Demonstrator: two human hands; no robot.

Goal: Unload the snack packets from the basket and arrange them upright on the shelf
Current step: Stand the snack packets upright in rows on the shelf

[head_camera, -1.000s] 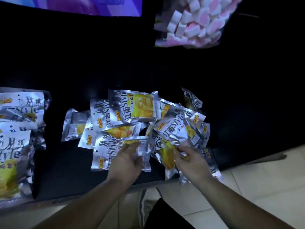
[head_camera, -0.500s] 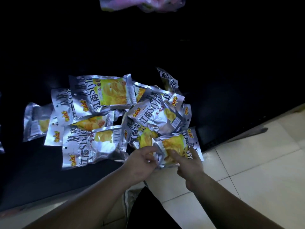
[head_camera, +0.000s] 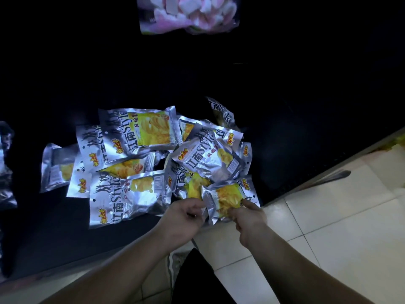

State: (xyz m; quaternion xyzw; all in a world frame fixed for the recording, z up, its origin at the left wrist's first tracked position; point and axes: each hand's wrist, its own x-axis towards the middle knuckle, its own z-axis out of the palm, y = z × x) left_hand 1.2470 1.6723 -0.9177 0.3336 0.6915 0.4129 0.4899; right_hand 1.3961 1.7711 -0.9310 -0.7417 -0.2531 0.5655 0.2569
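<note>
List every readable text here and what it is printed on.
"江南Style": large silver foil snack packet at the back, and the front-left one.
Orange-red logos: blurred, unreadable.
Barcode digits: too small.
Clear bag of pink and white marshmallows: no legible text.

The snack packets heaped near the shelf's front edge are silvery foil, glossy and crinkled, bright along every crease. The shelf beneath looks black and matt. Toward its far edge, a marshmallow bag is clear, shiny plastic film. The floor is pale, smooth glazed tile
</note>
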